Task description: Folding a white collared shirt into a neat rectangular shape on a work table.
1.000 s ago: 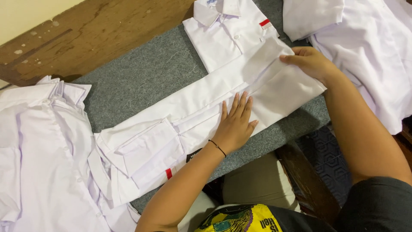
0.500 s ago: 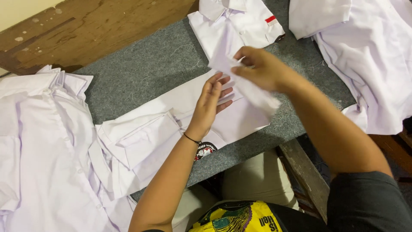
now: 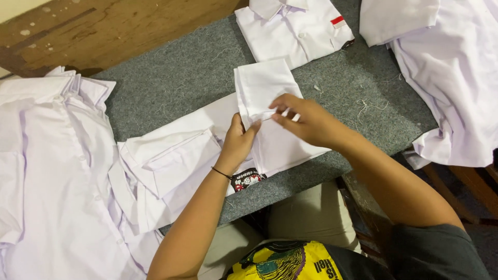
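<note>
Both the left hand (image 3: pixel 239 141) and the right hand (image 3: pixel 306 120) are pinching the white shirt (image 3: pixel 264 88), keeping its folded end flat on the grey mat (image 3: pixel 181 78).

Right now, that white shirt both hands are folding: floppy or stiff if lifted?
Probably floppy: the white shirt creases where the left hand and right hand pinch it. Likely light, thin cloth lying flat. On the grey felt mat it should drag, not slide.

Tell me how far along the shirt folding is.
Done: one folded shirt lies at the far edge of the grey mat. In hand: the left hand and right hand pinch a fold on the white shirt. Left: unfolded shirts in the left pile and right pile.
</note>
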